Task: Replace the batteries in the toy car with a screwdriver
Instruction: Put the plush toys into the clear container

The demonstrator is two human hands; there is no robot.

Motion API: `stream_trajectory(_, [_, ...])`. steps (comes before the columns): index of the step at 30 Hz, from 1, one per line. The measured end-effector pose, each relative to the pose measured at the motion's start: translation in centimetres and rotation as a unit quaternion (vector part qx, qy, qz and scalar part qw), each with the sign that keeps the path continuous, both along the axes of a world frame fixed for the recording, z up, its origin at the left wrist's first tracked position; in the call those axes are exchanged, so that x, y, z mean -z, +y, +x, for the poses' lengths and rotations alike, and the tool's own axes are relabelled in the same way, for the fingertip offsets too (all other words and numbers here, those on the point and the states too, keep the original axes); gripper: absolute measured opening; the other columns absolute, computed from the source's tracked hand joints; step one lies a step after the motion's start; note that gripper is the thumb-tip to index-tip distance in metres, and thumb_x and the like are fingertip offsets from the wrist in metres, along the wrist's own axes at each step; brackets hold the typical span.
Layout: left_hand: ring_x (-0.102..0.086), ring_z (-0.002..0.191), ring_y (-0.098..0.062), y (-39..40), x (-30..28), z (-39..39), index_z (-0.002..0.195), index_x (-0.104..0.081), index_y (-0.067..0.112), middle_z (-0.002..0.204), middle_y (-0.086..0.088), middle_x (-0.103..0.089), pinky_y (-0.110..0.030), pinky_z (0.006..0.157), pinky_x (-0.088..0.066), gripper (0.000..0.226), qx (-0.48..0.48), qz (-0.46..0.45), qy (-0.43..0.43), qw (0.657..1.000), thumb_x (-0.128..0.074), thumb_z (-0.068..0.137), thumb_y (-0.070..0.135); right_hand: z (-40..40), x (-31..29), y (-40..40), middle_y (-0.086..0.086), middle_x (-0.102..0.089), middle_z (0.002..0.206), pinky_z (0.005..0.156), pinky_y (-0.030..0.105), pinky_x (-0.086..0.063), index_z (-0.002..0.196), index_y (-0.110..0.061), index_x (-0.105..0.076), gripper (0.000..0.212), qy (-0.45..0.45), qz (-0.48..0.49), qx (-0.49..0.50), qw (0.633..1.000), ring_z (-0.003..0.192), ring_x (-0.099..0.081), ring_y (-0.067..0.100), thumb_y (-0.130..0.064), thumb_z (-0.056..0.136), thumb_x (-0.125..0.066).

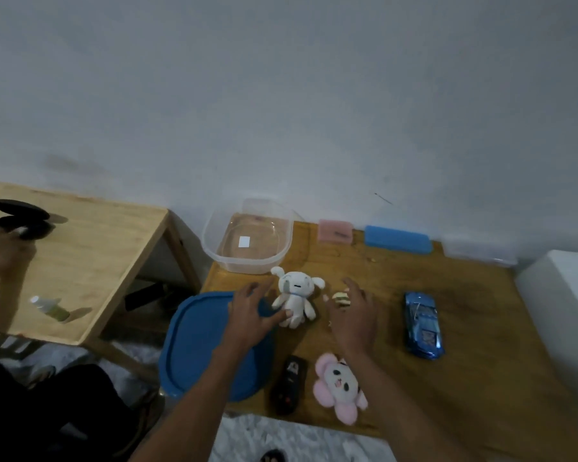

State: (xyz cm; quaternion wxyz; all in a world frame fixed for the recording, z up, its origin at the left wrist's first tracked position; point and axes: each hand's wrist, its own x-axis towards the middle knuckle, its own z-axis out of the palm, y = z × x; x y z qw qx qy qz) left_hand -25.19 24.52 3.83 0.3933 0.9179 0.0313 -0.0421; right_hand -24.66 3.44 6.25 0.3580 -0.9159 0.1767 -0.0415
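On the far left: we see a pale wooden side table (80, 248) with a black hinged case (22, 218) standing open on it, another person's hand (0, 251) just beside that case, and a small clear bottle with greenish contents (50, 308) lying on its side nearer us.
Low table: to the right of it we see a darker brown wooden table (474, 328) against the pale wall.
Lid: a blue rounded-rectangle plastic lid (194, 348) lies flat on the table's left part, overhanging its near edge.
Container: a clear plastic tub (247, 238) stands behind the lid, near the wall.
Left hand: our left hand (251, 311) is above the lid's far right corner, fingers spread and relaxed, grasping nothing; the thumb tip touches or nearly touches the white plush rabbit (294, 301).
Remote: a black handheld controller (289, 385) lies near the front edge, beside a pink-and-white plush toy (339, 385).
Right hand: our right hand (351, 315) is over the table right of the rabbit, fingers extended and loose, holding nothing; a small cream-coloured object (341, 298) shows by its fingers, too blurred to identify.
Back edge: a pink box (335, 231) and a blue oblong case (397, 239) lie along the wall.
Toy car: the shiny blue toy car (422, 325) sits on the table to the right of our right hand, apart from it, untouched.
Far right: a white box-like object (561, 295) is at the table's end.
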Motion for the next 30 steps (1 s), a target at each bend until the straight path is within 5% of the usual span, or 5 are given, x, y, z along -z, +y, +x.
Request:
stream_trajectory(5, [-0.053,0.119,-0.031,-3.6,1.8,3.3,0.148,-0.047,0.034,0.134,-0.014,-0.056,-0.046,0.095,-0.051,0.093,0.057,-0.014,0.008,0.998,-0.066,0.068,0.077,0.6,2.5,-4.4,0.005,-0.053,0.14,0.105,0.033,-0.04,0.144,-0.038,-0.049,0.068,0.097,0.082,-0.028,0.991,0.129,-0.047,0.024,-0.031,0.083,-0.078])
stream_trajectory(11, [-0.05,0.125,-0.03,-5.0,3.0,4.6,0.149,-0.044,0.033,0.141,-0.011,-0.049,-0.036,0.095,-0.046,0.086,0.048,-0.03,0.035,0.998,-0.087,0.075,0.029,0.7,3.5,-4.6,-0.012,-0.063,0.116,0.07,0.001,-0.042,0.141,-0.031,-0.053,0.064,0.105,0.238,-0.043,0.965,0.098,-0.061,-0.002,-0.012,0.085,-0.077])
stream_trajectory(15, [-0.052,0.123,-0.028,-5.7,3.0,5.5,0.148,-0.044,0.033,0.138,-0.012,-0.053,-0.031,0.089,-0.044,0.084,0.048,-0.059,0.038,0.996,-0.086,0.076,0.026,1.6,3.4,-4.6,-0.009,-0.07,0.119,0.089,0.026,-0.057,0.133,-0.043,-0.058,0.058,0.082,0.27,0.01,0.959,0.102,-0.066,0.004,-0.012,0.086,-0.073])
stream_trajectory(19, [-0.053,0.124,-0.026,-7.3,0.8,6.8,0.147,-0.048,0.033,0.141,-0.01,-0.053,-0.031,0.093,-0.046,0.082,0.036,-0.109,-0.009,0.993,-0.086,0.075,0.027,3.5,1.2,-4.7,-0.009,-0.068,0.123,0.08,0.045,-0.063,0.13,-0.05,-0.059,0.057,0.041,0.302,0.004,0.952,0.104,-0.068,0.014,-0.016,0.086,-0.073])
stream_trajectory(30, [-0.058,0.105,-0.025,1.1,-8.2,15.1,0.146,-0.05,0.033,0.119,-0.011,-0.064,-0.032,0.081,-0.043,0.077,-0.041,-0.083,-0.124,0.988,-0.084,0.077,0.032,14.1,-7.1,2.7,-0.002,-0.06,0.135,0.088,0.041,-0.061,0.14,-0.041,-0.053,0.056,-0.049,0.304,-0.058,0.95,0.113,-0.064,0.017,-0.025,0.09,-0.071])
